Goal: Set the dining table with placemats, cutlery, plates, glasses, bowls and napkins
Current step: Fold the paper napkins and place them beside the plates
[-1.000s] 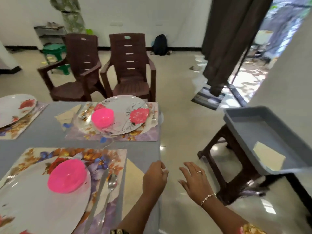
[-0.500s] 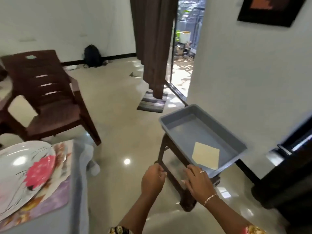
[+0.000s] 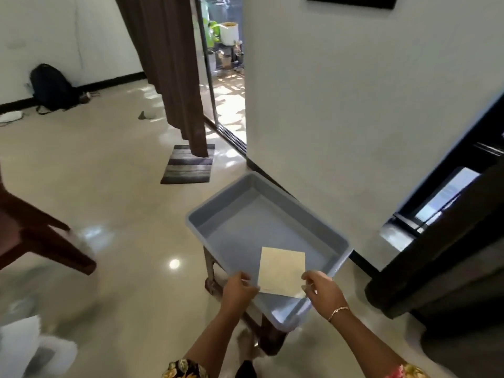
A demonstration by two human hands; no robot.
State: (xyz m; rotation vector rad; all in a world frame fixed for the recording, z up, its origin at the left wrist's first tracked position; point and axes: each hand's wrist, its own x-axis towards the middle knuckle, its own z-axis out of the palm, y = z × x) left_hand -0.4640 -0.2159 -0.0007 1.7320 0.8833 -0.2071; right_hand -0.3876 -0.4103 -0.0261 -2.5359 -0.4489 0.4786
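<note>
Thin napkin (image 3: 282,270) in grey tray (image 3: 196,227): light, limp, easily creased.
Left hand (image 3: 238,290) and right hand (image 3: 323,291) each seem to pinch a near corner.

Napkin (image 3: 282,271): pale cream square, flat, near end of grey tray (image 3: 259,222); left hand (image 3: 238,291), right hand (image 3: 323,291) pinch near corners.

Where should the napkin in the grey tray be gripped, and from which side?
Pinch the napkin at its two near corners, reaching over the near corner of the tray. It lies flat and thin, so only edges offer purchase; the left hand and right hand flank them.
</note>
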